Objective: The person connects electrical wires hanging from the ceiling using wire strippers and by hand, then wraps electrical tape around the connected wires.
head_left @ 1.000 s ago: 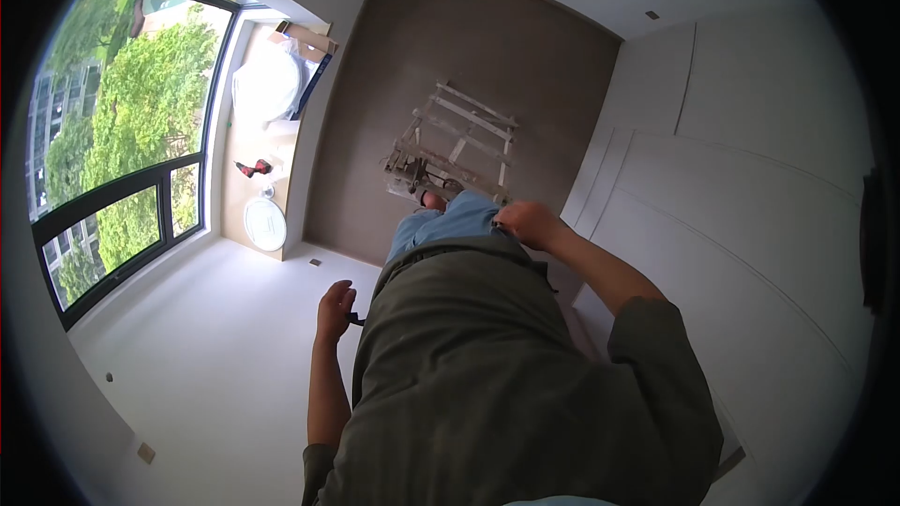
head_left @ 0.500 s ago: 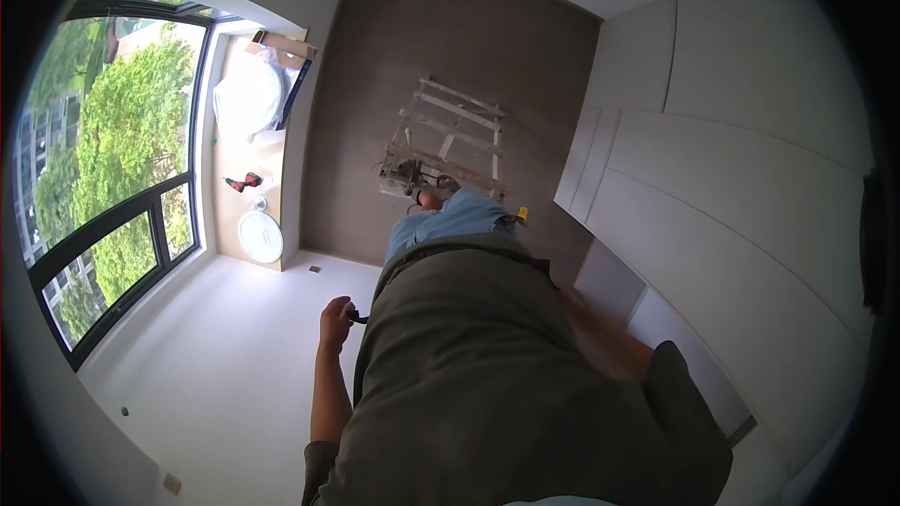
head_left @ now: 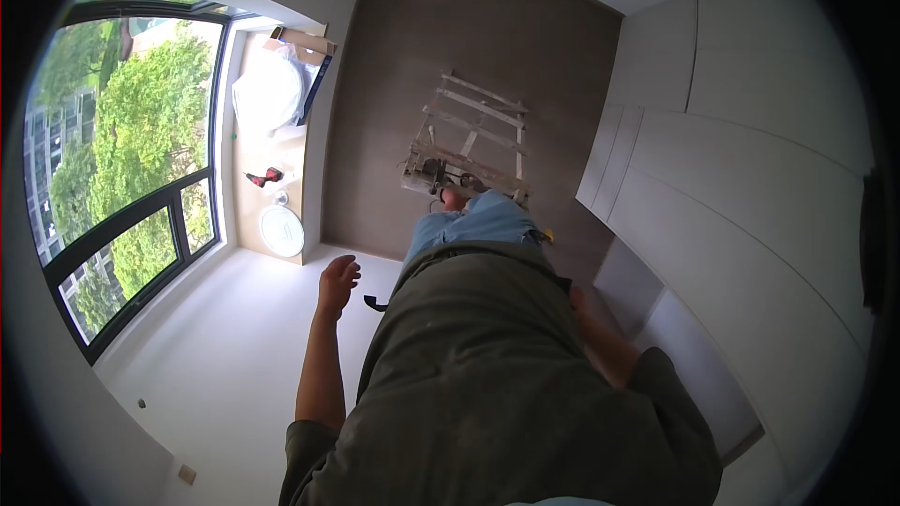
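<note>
My left hand (head_left: 339,287) hangs in the air left of my body, fingers loosely curled and apart, with nothing seen in it. To its right, a black curved strap or hook (head_left: 375,304) sticks out at my waist, apart from the hand. My right hand (head_left: 580,307) is down by my right hip, partly covered by the dark green shirt (head_left: 487,365); its fingers are blurred and hidden. Near that hip, a small yellow item (head_left: 548,236) shows beside my blue shorts (head_left: 478,222).
Ahead on the brown floor (head_left: 394,47) stands a pale, stained slatted frame (head_left: 478,122) with a dark machine (head_left: 433,171) at its near end. The windowsill holds a red drill (head_left: 264,177), a round white disc (head_left: 281,230) and plastic-wrapped goods (head_left: 269,94). White cabinets (head_left: 722,169) line the right side.
My left hand has come away from the black strap or hook, moving outward and forward, and its fingers have loosened. The view has shifted slightly; my right hand stays by the hip.
</note>
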